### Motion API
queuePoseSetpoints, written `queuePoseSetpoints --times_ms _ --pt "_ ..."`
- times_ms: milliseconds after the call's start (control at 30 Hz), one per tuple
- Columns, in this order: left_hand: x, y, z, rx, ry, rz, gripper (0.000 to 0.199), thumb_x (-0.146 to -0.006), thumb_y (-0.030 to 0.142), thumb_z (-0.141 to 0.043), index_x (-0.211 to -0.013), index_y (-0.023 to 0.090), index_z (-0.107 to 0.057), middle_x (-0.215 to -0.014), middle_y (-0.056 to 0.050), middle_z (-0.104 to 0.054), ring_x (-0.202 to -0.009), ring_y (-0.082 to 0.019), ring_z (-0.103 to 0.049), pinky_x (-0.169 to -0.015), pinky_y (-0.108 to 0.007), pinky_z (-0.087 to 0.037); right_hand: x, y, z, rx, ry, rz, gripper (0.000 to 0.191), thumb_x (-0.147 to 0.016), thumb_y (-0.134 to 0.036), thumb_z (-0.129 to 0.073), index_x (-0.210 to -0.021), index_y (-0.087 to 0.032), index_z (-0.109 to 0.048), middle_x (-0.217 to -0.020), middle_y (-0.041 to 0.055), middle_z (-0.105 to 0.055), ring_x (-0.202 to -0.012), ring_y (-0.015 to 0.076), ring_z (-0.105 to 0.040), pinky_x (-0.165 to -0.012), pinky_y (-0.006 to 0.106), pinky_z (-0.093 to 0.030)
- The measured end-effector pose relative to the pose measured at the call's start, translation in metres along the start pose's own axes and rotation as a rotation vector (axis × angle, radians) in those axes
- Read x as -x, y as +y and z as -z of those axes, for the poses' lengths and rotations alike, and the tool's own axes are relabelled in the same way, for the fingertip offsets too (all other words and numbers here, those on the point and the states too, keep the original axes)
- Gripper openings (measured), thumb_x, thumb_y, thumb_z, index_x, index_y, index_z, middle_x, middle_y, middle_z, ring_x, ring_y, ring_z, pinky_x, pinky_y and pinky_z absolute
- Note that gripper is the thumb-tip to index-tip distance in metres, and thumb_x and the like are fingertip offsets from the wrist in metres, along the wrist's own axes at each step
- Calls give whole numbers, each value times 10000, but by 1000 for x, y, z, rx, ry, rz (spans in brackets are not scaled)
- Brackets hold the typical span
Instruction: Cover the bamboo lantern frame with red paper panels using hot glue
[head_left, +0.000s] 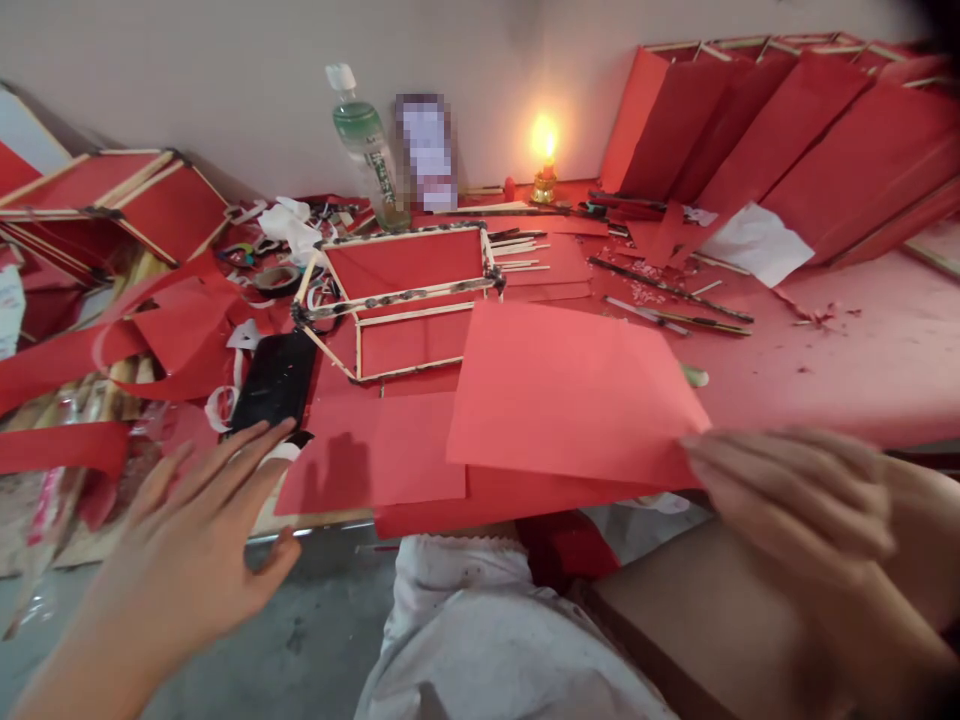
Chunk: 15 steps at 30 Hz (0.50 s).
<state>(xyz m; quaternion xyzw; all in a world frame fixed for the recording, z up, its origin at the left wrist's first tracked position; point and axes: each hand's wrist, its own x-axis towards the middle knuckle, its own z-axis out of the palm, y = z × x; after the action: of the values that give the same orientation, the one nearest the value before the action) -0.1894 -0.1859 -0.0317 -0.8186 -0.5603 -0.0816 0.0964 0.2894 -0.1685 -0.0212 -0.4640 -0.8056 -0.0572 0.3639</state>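
Red paper point(570, 390) sits just right of the middle of the frame. The right hand point(799, 495), at the lower right, is closed on the paper's corner, pinching it. The left hand point(199, 555), at the lower left, is open with its fingers spread and holds nothing. Its fingertips are by the black phone point(276, 380); I can't tell if they touch. A stick frame point(420, 296) is behind the paper, near the middle.
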Motion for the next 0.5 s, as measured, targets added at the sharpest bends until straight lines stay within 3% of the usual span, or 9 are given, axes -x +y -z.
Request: queuePoseSetpoints --times_ms 33,100,133,233,333,500 --pt "-3 11 3 42 99 -5 402 -787 312 -499 -1180 294 -585 -1524 7 -512 -1313 -373 -550 -1178 -622 -303 6 -3 -7 56 11 200 191 -871 -188 -604 -820 -348 -694 -905 -81 -775 -771 150 -734 -734 337 -530" --pt "-10 38 5 84 238 -122 296 -732 217 -599 -1022 279 -603 -1407 -2 -625 -1202 -335 -626 -1126 -604 -385 17 -4 -23 126 -3 382 253 -888 -97 -576 -855 -322 -688 -957 -58 -777 -832 147 -744 -799 337 -538" --pt "-15 53 3 85 294 -186 255 -722 156 -625 -948 271 -600 -1338 -11 -673 -1126 -304 -664 -1099 -582 -418 22 -2 -30 122 -35 384 265 -898 -81 -566 -869 -313 -689 -984 -48 -776 -867 152 -744 -851 349 -538" --pt "-32 98 -12 188 269 -411 172 -778 119 -651 -901 231 -609 -1245 -72 -723 -1084 -268 -680 -1005 -491 -495 35 6 -43 9 -208 254 275 -938 -88 -534 -988 -296 -707 -1098 -16 -758 -983 176 -729 -983 405 -511" --pt "-48 130 -32 277 190 -470 157 -858 191 -677 -1011 169 -647 -1200 -102 -739 -1088 -256 -677 -989 -440 -507 44 11 -44 -93 -307 132 285 -950 -109 -546 -1110 -286 -701 -1178 8 -734 -1067 187 -702 -1029 412 -492" --pt "-62 138 -50 393 149 -446 110 -886 175 -670 -995 164 -667 -1037 -79 -757 -964 -226 -672 -876 -369 -534 47 8 -44 -237 -294 1 261 -949 -141 -564 -1115 -281 -708 -1174 36 -729 -1115 208 -675 -994 417 -519"
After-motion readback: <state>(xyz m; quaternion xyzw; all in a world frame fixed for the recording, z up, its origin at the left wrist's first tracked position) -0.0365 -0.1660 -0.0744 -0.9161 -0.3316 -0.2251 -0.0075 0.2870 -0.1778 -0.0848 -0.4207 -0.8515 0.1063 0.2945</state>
